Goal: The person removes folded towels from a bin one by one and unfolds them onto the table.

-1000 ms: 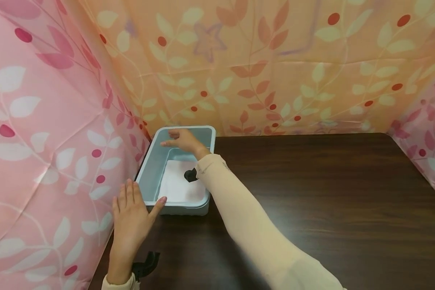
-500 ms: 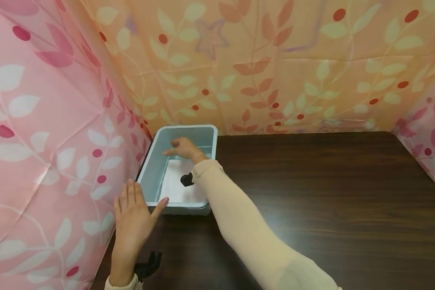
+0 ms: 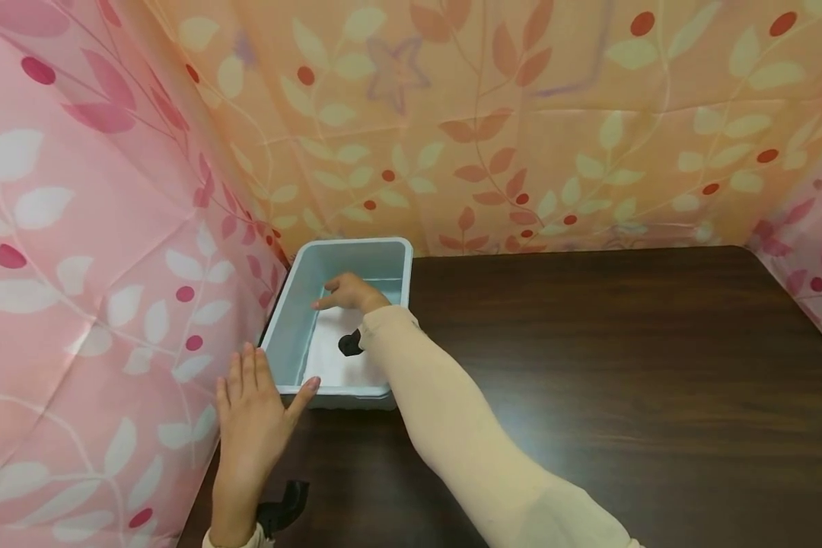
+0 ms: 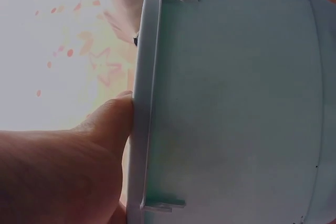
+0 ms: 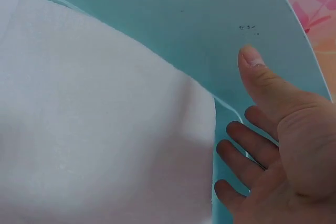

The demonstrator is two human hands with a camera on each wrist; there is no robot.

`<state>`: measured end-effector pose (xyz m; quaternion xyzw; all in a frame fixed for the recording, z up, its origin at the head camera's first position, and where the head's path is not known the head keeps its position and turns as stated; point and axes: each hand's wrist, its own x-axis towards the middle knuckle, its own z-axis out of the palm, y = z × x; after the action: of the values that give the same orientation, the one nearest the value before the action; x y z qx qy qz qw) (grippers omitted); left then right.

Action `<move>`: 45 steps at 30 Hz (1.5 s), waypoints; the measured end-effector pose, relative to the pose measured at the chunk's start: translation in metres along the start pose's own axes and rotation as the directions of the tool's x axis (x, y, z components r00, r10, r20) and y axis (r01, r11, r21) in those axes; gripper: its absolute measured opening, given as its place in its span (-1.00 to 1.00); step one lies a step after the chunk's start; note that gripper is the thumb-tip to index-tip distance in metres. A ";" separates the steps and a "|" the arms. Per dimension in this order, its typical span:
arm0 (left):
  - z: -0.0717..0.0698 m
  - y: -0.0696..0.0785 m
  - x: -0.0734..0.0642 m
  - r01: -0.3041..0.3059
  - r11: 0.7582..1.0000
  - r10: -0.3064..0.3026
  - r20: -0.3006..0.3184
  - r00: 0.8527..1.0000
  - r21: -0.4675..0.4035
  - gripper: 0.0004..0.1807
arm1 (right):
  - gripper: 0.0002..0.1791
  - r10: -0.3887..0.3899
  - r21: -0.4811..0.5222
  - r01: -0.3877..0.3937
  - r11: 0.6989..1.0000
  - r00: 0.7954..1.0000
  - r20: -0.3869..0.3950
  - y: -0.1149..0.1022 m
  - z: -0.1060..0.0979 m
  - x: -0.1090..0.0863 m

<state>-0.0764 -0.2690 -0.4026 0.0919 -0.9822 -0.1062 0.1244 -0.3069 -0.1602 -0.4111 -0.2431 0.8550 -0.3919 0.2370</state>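
A light blue-grey plastic bin stands at the table's back left, with a flat white cloth on its floor. My right hand is inside the bin over the cloth's far end, fingers loosely bent and parted. In the right wrist view nothing lies between that hand's thumb and fingers, and the cloth has a slightly fuzzy edge. My left hand lies at the bin's near left corner with straight fingers. Its thumb rests at the rim of the bin in the left wrist view.
The dark wooden table stretches to the right of the bin. A pink floral curtain hangs close along the left side, and an orange one stands behind. Black camera mounts sit on both wrists.
My right hand has moved lower and nearer within the bin, toward the cloth. The left hand keeps its place at the corner.
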 end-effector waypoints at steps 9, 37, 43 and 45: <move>0.002 0.000 -0.002 0.014 1.000 -0.014 0.005 1.000 -0.009 0.12 | -0.27 0.067 -0.057 -0.065 0.996 0.997 0.034 0.000 0.007 0.004; 0.002 0.001 0.000 0.040 0.999 -0.040 0.007 0.999 -0.008 0.12 | -0.65 0.130 0.216 -0.108 0.971 0.987 -0.094 -0.002 0.008 0.011; 0.001 0.002 0.000 0.045 0.999 -0.044 0.016 0.999 -0.001 0.10 | -0.69 0.143 0.182 -0.123 0.976 0.985 -0.097 -0.002 0.008 0.013; 0.001 0.002 0.000 0.042 0.999 -0.042 0.015 0.999 0.005 0.10 | -0.69 0.152 0.146 -0.135 0.980 0.982 -0.111 -0.004 0.008 0.014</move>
<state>-0.0766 -0.2671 -0.4031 0.1122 -0.9812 -0.1073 0.1147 -0.3123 -0.1750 -0.4158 -0.1394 0.8540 -0.4463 0.2282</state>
